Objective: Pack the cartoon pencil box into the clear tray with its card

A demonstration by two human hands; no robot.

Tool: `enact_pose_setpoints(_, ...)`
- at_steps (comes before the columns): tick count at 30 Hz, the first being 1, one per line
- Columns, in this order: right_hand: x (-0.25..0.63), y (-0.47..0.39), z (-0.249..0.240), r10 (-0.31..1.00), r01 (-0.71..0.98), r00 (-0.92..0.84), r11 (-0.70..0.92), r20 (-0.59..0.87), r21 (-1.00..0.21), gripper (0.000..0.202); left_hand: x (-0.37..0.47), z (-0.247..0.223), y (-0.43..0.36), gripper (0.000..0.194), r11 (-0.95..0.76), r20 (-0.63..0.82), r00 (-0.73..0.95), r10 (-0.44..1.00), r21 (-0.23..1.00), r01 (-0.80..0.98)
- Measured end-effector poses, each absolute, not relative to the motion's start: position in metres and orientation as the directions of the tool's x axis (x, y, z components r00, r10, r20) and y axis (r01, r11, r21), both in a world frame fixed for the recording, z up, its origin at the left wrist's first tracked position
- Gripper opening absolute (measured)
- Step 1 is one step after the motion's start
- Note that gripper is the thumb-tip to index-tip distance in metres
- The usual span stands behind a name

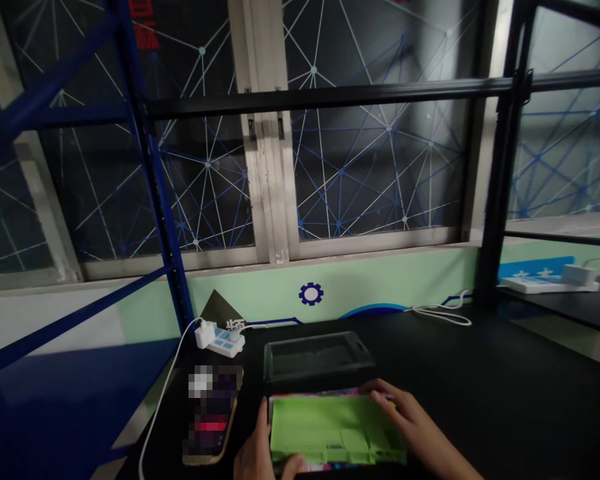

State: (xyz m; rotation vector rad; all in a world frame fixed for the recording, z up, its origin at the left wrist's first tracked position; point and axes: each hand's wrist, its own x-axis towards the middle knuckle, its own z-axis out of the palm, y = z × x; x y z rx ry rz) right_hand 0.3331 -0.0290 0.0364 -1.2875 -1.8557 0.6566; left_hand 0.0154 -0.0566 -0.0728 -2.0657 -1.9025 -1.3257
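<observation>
A bright green plastic tray (325,427), with a raised rim and small moulded notches along its near side, lies in front of me. Colourful printed edges show beneath it at the far and near sides; what they belong to is mostly hidden. My left hand (261,447) grips the tray's left end, thumb at the near edge. At the far right corner, my right hand (397,410) has its fingers curled over the edge. Just beyond the tray rests a clear plastic cover (317,357), flat on the black table (430,373).
Left of the tray lies a phone (213,417) with its screen lit. Behind it sits a white power strip (225,341) with plugs and a white cable (163,393). Another cable (443,315) lies by the wall. Blue and black metal posts (503,187) frame the table.
</observation>
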Motion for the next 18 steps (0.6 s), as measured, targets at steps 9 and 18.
enact_pose_setpoints(9,0.364,-0.051,0.013,0.924,0.728,-0.351,0.372,0.152,-0.576,0.077,0.023,-0.071,-0.059,0.071,-0.238,0.682,-0.128,0.720,0.417,0.877)
enact_pose_setpoints(18,0.338,-0.036,0.027,0.925,0.501,-0.092,0.363,0.369,-0.785,0.059,0.022,-0.070,-0.061,0.056,-0.222,0.752,-0.155,0.641,0.375,0.900)
